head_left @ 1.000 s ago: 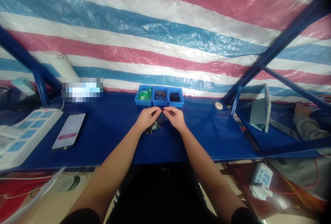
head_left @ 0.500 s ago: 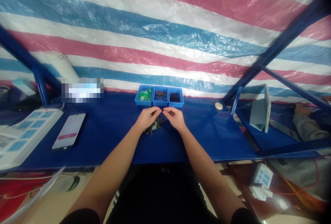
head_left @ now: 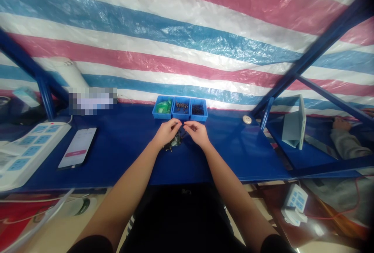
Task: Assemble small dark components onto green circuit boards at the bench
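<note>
Three blue bins (head_left: 180, 108), green bag (head_left: 163, 107), screws (head_left: 181, 107), dark parts (head_left: 198, 109), left hand (head_left: 167, 133), right hand (head_left: 198, 133), narrow grips, hold unclear

Bits (head_left: 181, 107) in blue bins (head_left: 181, 117) too small to ID.

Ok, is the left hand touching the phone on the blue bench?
Apart: the head view shows the left hand clear of the phone, with the blue bench top showing plainly between them.
</note>
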The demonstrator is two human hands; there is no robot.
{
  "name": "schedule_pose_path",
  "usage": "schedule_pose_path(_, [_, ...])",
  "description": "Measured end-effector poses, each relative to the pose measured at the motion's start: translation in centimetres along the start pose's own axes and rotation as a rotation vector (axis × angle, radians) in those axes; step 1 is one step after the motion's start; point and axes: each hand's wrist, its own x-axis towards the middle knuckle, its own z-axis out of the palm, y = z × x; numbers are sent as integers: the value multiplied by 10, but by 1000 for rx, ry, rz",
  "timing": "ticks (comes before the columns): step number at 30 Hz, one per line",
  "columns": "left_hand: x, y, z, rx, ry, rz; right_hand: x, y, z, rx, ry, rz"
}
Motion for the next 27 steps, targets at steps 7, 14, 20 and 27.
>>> schedule_pose_path(7, [-1, 2, -1, -22, -17, -11, 1, 2, 1, 28, 40, -6])
schedule_pose_path(14, [-2, -1, 1, -52, 16, 21, 1, 2, 0, 41, 20, 1])
schedule_pose_path(20, [-2, 2, -2, -18, -10, 44, 1, 4, 1, 58, 9, -10])
schedule_pose_path(27, [-2, 0, 0, -21, 6, 30, 1, 2, 0, 41, 19, 1])
